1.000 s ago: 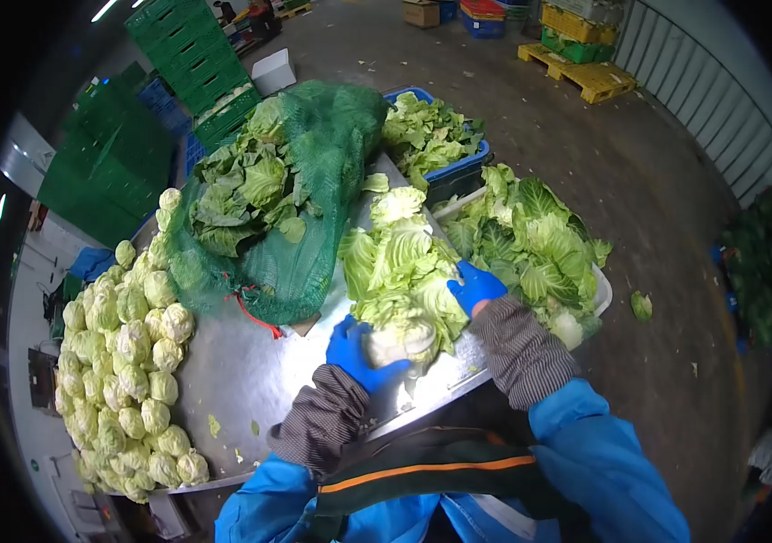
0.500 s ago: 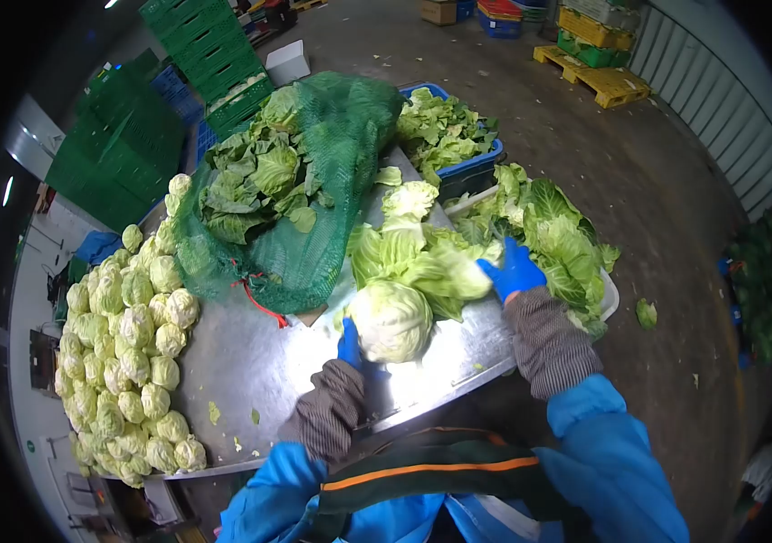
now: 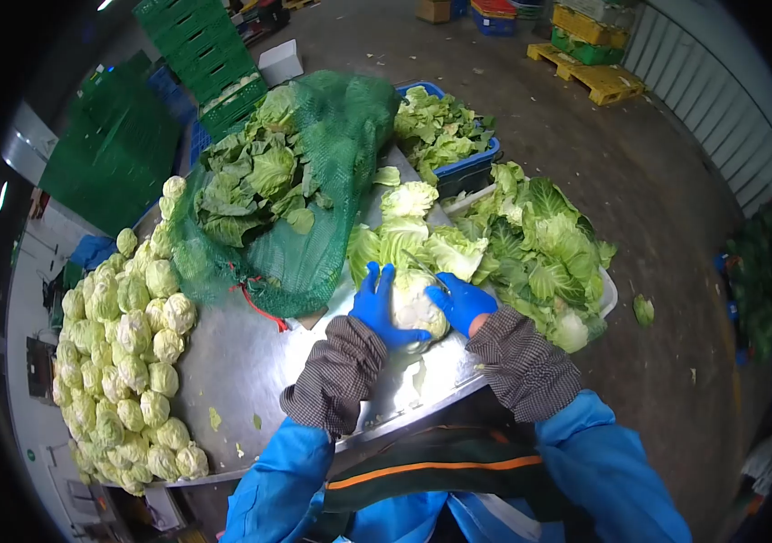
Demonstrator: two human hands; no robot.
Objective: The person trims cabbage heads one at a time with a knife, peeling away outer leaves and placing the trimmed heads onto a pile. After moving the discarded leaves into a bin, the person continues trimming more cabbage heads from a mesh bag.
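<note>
A pale cabbage head rests on the metal table, between my two blue-gloved hands. My left hand lies against its left side with the fingers spread. On the right, my right hand has its fingertips on the cabbage. Loose leaves lie just beyond it. Right of my hands, a white tub is heaped with green leaves. Behind and to the left, a green mesh bag holds darker cabbages.
Many trimmed cabbages are piled at the table's left. A blue crate of leaves stands beyond the table. Green crates are stacked at the back left. A yellow pallet is on the floor at the back right.
My right hand has moved left from the leaves to the cabbage. My left hand has shifted up and right onto it. A leaf piece now lies at the tub's near edge.
</note>
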